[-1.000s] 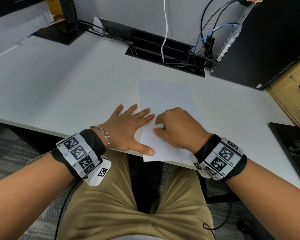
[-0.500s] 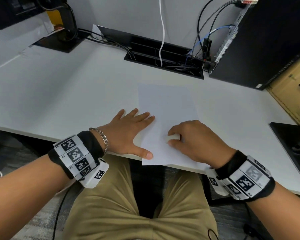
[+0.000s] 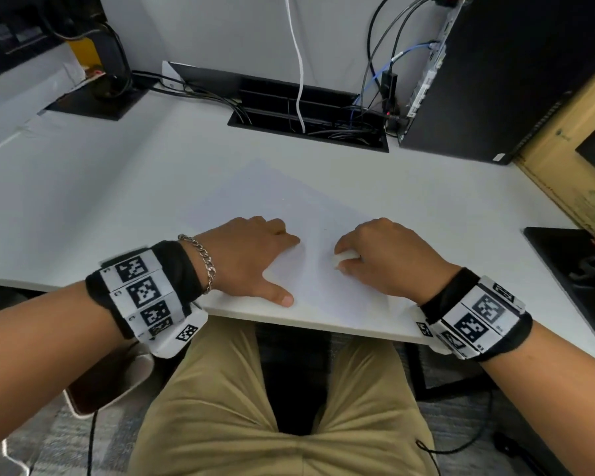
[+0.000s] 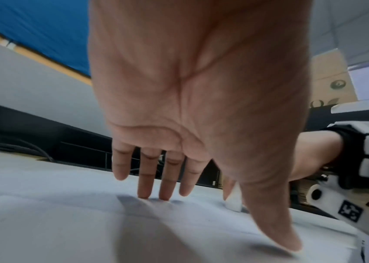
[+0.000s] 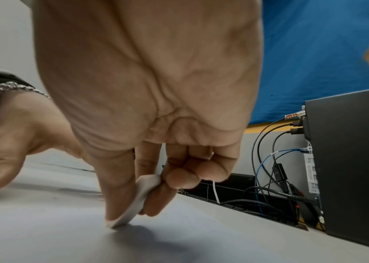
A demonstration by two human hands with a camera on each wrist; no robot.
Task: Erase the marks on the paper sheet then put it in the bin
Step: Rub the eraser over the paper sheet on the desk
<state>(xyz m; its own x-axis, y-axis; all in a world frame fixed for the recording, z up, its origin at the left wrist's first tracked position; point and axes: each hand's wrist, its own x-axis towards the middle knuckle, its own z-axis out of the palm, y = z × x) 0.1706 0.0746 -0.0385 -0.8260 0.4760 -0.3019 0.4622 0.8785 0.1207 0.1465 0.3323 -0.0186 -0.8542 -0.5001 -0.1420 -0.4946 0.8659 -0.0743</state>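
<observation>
A white paper sheet [image 3: 289, 207] lies turned at an angle on the white desk [image 3: 100, 201], near its front edge; only faint specks show on it. My left hand [image 3: 255, 252] lies flat on the sheet's left part, with straight fingers [image 4: 165, 178] touching the paper [image 4: 66, 222]. My right hand [image 3: 385, 259] pinches a small white eraser [image 3: 346, 259] between thumb and fingers. In the right wrist view the eraser [image 5: 138, 195] stands with its lower end on the paper [image 5: 43, 231]. No bin is in view.
A black computer tower [image 3: 495, 80] stands at the back right, beside a cable opening [image 3: 310, 121] full of wires. A cardboard box [image 3: 564, 149] and a black flat object [image 3: 571, 269] sit at the right. A monitor base [image 3: 93, 101] is back left.
The sheet has turned under my hands. My left hand has shifted further onto it. My right hand, still pinching the eraser, has slid to the right, away from the left hand.
</observation>
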